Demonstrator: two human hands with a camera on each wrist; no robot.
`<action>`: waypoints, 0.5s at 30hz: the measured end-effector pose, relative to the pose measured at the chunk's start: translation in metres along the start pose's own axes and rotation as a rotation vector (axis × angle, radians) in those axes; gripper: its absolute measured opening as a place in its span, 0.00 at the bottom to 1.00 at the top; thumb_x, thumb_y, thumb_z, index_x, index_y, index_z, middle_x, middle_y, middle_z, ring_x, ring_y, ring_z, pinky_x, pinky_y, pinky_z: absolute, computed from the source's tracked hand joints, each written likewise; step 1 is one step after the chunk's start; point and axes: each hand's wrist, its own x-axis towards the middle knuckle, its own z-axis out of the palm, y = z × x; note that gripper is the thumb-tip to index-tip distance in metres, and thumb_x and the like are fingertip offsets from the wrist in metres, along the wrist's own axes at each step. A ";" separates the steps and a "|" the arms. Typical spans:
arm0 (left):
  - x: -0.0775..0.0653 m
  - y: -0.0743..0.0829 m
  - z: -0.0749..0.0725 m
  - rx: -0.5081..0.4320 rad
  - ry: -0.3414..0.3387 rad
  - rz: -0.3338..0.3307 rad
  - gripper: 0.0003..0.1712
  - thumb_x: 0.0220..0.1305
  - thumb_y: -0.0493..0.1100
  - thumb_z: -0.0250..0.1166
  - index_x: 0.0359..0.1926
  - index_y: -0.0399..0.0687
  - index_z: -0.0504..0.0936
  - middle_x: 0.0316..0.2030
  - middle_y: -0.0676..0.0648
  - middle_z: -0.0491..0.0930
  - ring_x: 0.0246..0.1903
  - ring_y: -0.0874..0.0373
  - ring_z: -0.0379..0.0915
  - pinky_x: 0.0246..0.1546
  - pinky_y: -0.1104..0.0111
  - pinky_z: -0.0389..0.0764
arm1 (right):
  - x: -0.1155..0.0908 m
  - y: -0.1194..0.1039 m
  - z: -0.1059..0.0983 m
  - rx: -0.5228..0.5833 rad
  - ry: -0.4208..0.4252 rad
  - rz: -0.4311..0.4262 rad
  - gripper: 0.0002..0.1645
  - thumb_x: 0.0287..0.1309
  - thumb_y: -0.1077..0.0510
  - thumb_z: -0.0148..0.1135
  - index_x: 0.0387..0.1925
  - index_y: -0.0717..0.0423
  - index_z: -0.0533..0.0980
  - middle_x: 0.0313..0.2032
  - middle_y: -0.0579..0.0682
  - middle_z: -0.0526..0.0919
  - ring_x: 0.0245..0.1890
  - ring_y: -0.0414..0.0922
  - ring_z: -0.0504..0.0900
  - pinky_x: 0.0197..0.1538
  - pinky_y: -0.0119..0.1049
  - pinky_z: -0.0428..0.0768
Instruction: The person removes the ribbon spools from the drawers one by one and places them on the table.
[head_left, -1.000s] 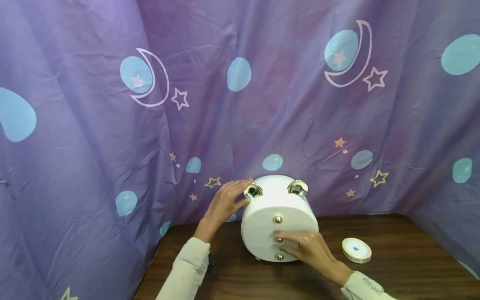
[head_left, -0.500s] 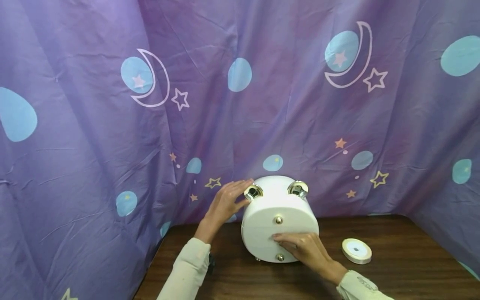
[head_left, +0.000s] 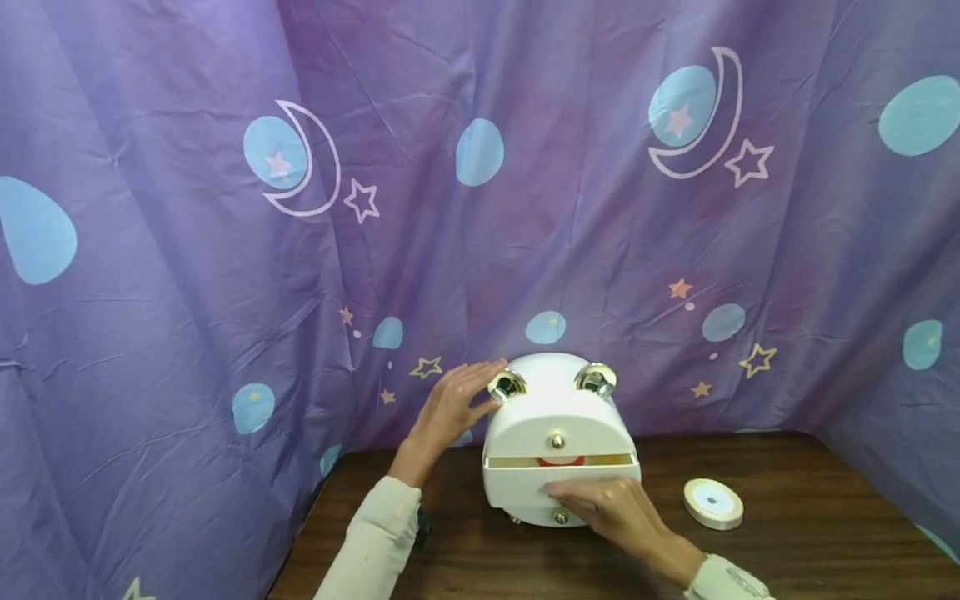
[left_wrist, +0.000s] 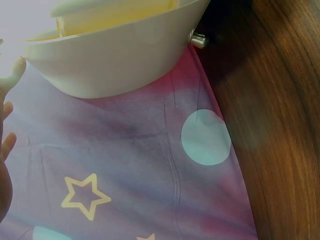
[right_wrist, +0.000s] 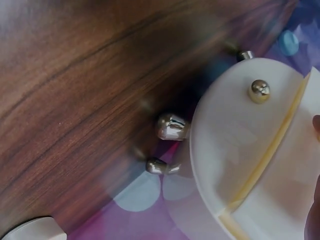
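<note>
A white alarm-clock-shaped drawer box [head_left: 551, 392] stands on the table, with two gold bells on top. Its middle drawer [head_left: 517, 485] is pulled partway out. Through the gap, part of a red item [head_left: 561, 460] shows, too little to name. My right hand [head_left: 611, 508] pinches the middle drawer's knob, which the fingers hide. With nearly straight fingers, my left hand [head_left: 448, 404] touches the left bell [head_left: 507, 384]. The upper knob [head_left: 557, 442] and lower knob [head_left: 561, 517] are free. In the right wrist view, the lower drawer's knob [right_wrist: 259, 91] and the box's metal feet [right_wrist: 171, 127] show.
A roll of pale ribbon [head_left: 713, 502] lies on the dark wooden table [head_left: 810, 500], right of the box. Close behind the box hangs a purple curtain [head_left: 420, 250] with moons and stars. A small dark object [head_left: 422, 527] is partly hidden by the left sleeve.
My right hand has closed on the middle knob and drawn the drawer outward, opening a gap above its front. The left hand has stayed at the bell.
</note>
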 end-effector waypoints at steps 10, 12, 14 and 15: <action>0.000 0.000 0.001 -0.005 0.002 -0.009 0.41 0.56 0.45 0.81 0.71 0.47 0.77 0.66 0.48 0.79 0.63 0.52 0.78 0.70 0.56 0.73 | -0.002 -0.021 -0.010 0.007 0.000 -0.023 0.13 0.76 0.47 0.60 0.46 0.40 0.89 0.43 0.34 0.91 0.37 0.32 0.89 0.37 0.26 0.87; 0.000 0.000 0.001 -0.007 0.007 -0.004 0.41 0.56 0.45 0.81 0.71 0.47 0.77 0.66 0.48 0.79 0.63 0.52 0.78 0.69 0.55 0.74 | -0.003 -0.025 -0.013 0.007 0.006 -0.029 0.12 0.76 0.47 0.60 0.46 0.40 0.89 0.43 0.34 0.91 0.36 0.31 0.88 0.36 0.26 0.86; 0.000 0.000 0.001 -0.011 0.013 0.000 0.41 0.56 0.44 0.81 0.70 0.47 0.77 0.65 0.48 0.79 0.62 0.51 0.79 0.68 0.54 0.76 | -0.004 -0.029 -0.015 0.010 0.011 -0.044 0.12 0.76 0.48 0.60 0.46 0.41 0.89 0.43 0.35 0.91 0.36 0.32 0.89 0.36 0.27 0.87; -0.001 0.000 0.001 -0.013 0.016 0.004 0.41 0.56 0.44 0.81 0.70 0.46 0.77 0.65 0.47 0.80 0.62 0.51 0.79 0.67 0.53 0.76 | -0.005 -0.031 -0.016 0.012 0.009 -0.050 0.12 0.76 0.48 0.60 0.47 0.41 0.89 0.43 0.35 0.91 0.36 0.32 0.89 0.37 0.27 0.87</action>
